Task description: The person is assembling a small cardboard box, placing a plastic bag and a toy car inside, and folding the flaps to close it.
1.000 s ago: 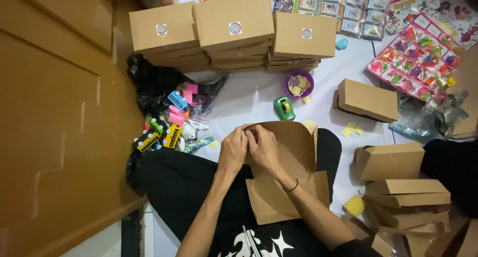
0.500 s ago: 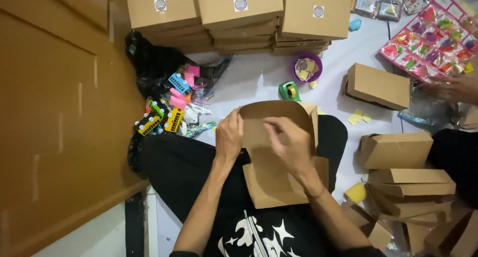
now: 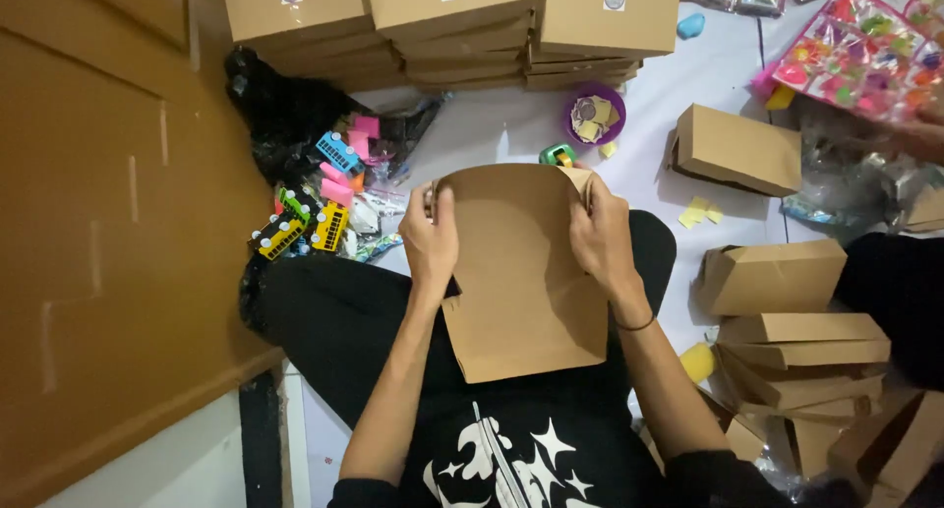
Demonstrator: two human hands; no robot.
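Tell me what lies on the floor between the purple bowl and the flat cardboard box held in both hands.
In the head view, a small green toy car sits between the purple bowl and the top edge of the flat cardboard box.

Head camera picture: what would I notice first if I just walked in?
First, the flat brown cardboard sheet in the middle, gripped by the left hand and the right hand over the person's lap. Next, the colourful toy buses on the left, and the stacked brown boxes along the top.
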